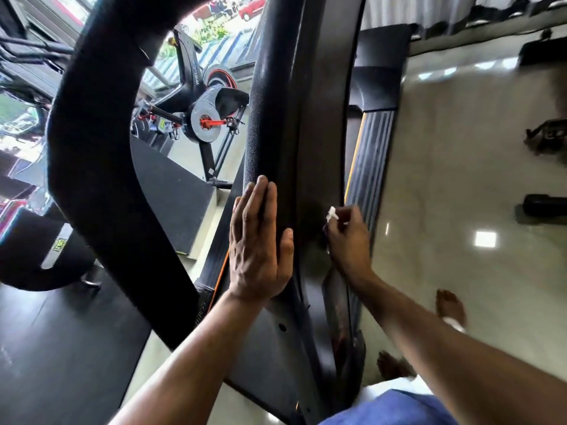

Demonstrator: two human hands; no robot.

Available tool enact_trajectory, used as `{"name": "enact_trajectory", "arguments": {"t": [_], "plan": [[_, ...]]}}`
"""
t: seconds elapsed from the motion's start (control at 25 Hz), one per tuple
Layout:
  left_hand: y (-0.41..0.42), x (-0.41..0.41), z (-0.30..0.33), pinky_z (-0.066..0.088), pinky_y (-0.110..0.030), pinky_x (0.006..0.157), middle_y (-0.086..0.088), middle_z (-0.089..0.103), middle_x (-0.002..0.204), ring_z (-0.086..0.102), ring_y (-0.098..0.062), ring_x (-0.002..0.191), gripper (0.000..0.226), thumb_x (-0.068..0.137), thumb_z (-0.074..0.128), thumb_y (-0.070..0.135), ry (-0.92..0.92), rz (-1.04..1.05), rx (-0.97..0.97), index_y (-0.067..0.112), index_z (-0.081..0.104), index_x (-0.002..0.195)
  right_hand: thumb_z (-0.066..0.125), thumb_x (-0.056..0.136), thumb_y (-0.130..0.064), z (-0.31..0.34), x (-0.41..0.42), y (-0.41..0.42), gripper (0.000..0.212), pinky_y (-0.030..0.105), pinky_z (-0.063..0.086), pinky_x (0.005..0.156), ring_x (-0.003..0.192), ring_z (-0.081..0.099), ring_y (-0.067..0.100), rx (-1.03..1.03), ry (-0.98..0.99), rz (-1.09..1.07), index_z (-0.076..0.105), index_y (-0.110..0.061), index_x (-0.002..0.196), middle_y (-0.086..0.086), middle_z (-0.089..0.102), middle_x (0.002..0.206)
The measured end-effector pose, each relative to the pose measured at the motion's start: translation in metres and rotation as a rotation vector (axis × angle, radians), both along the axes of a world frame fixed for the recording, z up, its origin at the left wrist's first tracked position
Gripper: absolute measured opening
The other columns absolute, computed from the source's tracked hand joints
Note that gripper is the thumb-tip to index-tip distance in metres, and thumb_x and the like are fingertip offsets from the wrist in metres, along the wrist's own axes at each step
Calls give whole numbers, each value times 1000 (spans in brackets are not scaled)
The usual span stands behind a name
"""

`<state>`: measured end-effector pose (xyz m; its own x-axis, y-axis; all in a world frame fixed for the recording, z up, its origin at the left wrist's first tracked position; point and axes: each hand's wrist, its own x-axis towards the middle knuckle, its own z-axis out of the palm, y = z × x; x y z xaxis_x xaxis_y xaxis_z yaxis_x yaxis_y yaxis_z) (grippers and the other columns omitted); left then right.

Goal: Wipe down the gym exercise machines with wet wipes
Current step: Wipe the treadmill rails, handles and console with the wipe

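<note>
A crumpled white wet wipe [332, 213] is pinched in the right hand [348, 237] against the treadmill's black upright [319, 118]. The left hand [260, 240] lies flat, fingers straight, on the padded handrail [270, 102]. Behind stands a spin bike [208, 96].

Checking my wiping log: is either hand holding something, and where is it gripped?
The right hand pinches a bunched white wet wipe in its fingers. The left hand lies flat on the machine's black upright, holding nothing.

Two hands [259, 240] [346, 237], one white wipe [332, 214], one treadmill [319, 118], one exercise bike [211, 96], two bare feet [450, 306] [392, 365].
</note>
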<state>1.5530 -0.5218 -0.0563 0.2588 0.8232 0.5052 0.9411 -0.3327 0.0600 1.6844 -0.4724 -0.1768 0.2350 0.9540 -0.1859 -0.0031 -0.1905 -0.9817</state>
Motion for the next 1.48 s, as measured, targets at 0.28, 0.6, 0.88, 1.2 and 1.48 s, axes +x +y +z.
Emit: {"name": "enact_trajectory", "arguments": {"t": [0.28,0.6,0.88,1.2,1.48], "plan": [[17,19,24,23,-41,128,-15,25,169,26,-29,156,68,102,55,27,25,131,-59,4,30,160,66,99,-18,82,16,18,7,34,53,75,84,63,19,435,53,107,63,-12,101,6,62,96],[36,57,35,30,-45,125,-13,26,170,24,-24,158,62,107,45,28,-42,405,-31,4,28,162,66,99,-23,77,65,105,17,36,56,74,83,69,17,572,14,400,66,-12,112,3,70,102],[39,67,34,36,-48,121,-15,34,166,31,-25,155,54,107,48,15,-29,487,42,1,36,158,61,95,-5,57,64,71,16,27,41,86,95,54,26,923,-167,749,63,-5,111,9,57,104],[39,66,33,36,-49,122,-15,36,165,33,-25,154,53,106,48,15,-37,490,43,2,39,157,55,99,-8,88,62,131,11,45,50,81,91,59,32,830,-95,460,60,-5,109,13,58,104],[42,77,37,13,-45,131,-8,20,172,17,-21,160,63,107,47,17,-34,591,-81,7,23,164,64,98,-9,64,73,97,14,24,38,83,92,55,26,1002,-167,860,67,-8,111,7,62,103]]}}
